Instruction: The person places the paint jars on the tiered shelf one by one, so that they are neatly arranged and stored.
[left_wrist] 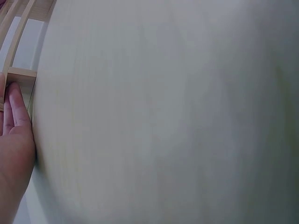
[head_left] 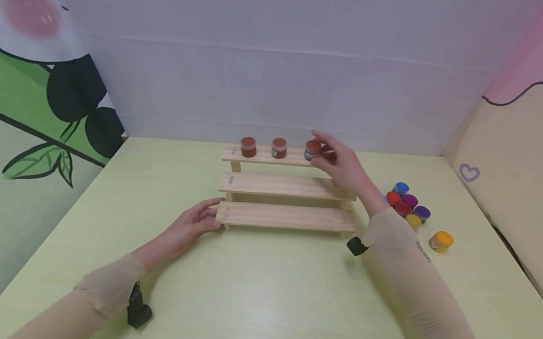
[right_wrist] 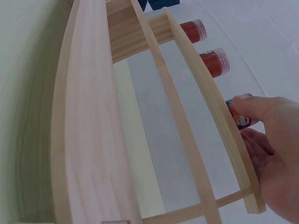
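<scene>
A three-step wooden rack [head_left: 287, 217] stands on the table. My left hand [head_left: 197, 221] grips the left end of its lowest step, thumb at the front and fingers by the end leg [left_wrist: 22, 74]. On the top step, my right hand [head_left: 340, 161] pinches a small reddish-brown paint jar [head_left: 312, 150] between thumb and fingers, its base right at the plank. In the right wrist view the thumb lies across this jar [right_wrist: 243, 116]. Two similar jars stand upright to its left, a middle jar [head_left: 279, 148] and a leftmost jar [head_left: 248, 147].
Right of the rack several paint jars are bunched together, among them a blue jar [head_left: 401, 188], a purple jar [head_left: 422, 213] and a red jar [head_left: 393, 199]. An orange-yellow jar [head_left: 441, 241] stands apart. A pale cloth wall [head_left: 277, 91] rises behind the table.
</scene>
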Demonstrator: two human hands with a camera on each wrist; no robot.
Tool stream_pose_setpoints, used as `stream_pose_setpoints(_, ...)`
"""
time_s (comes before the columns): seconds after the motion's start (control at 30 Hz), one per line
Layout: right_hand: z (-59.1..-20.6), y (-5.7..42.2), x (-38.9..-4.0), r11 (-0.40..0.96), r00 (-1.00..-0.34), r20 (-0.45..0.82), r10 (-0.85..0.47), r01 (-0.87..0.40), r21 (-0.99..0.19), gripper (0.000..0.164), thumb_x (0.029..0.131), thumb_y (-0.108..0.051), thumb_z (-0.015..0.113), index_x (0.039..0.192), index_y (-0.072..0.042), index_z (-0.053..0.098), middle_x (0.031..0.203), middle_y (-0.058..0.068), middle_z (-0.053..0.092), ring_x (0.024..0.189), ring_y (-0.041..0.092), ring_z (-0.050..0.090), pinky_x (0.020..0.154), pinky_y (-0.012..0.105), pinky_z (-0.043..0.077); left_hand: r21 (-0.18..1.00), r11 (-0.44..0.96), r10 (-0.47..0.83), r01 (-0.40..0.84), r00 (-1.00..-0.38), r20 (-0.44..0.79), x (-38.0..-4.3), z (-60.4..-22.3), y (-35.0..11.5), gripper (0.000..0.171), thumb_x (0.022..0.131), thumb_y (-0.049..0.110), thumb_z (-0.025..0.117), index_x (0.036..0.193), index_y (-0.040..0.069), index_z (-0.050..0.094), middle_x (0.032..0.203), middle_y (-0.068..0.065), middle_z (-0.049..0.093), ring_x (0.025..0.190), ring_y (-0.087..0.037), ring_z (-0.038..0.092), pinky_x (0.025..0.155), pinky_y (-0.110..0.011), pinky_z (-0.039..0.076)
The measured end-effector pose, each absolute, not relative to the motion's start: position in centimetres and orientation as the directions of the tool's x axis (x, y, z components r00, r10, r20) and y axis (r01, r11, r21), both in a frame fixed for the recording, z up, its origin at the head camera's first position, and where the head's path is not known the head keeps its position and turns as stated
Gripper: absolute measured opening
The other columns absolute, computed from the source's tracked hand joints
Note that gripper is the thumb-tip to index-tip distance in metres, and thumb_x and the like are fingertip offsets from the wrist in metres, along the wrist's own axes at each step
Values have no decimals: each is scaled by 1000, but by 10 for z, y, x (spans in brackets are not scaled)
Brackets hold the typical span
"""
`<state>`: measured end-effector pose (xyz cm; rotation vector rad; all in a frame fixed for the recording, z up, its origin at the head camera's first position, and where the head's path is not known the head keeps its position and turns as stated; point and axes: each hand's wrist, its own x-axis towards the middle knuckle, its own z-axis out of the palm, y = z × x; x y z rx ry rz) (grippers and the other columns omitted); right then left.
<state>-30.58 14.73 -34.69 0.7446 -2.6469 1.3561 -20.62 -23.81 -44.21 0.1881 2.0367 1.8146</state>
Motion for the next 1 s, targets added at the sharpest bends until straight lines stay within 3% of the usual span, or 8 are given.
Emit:
stream_pose_setpoints(0.13,-338,150,-303,510,-877,266,-399,-454,-731,74,93,-19,69,155,-32,31,154,4,41,125,30,58,103,44,50,975,146,360,-169,-909,-211,-206,-443,-238,69,97,19,63,156,16,26,126,3,58,111,-4,61,94,-17,48)
stream_pose_setpoints(0.33,-325,155,-298,512,-871,296,-393,-474,-716,78,90,-19,73,155,-31,32,158,-2,34,131,26,49,101,46,50,976,145,357,-165,-911,-207,-207,-443,-238,70,97,19,63,156,15,26,127,2,58,110,-4,61,95,-17,48)
stream_pose_setpoints(0.77,-319,168,-285,517,-840,367,-399,-537,-666,74,91,-20,72,153,-37,33,158,-5,37,133,25,46,103,48,45,977,138,366,-164,-908,-204,-206,-444,-238,69,97,20,63,156,16,27,127,3,58,111,-4,61,94,-17,48)
stream_pose_setpoints(1.0,-324,179,-276,537,-804,454,-383,-594,-599,73,90,-17,73,152,-30,38,156,1,42,129,27,50,99,48,49,976,150,365,-160,-908,-204,-207,-444,-239,68,97,22,63,156,17,27,128,2,57,112,-5,60,95,-17,48)
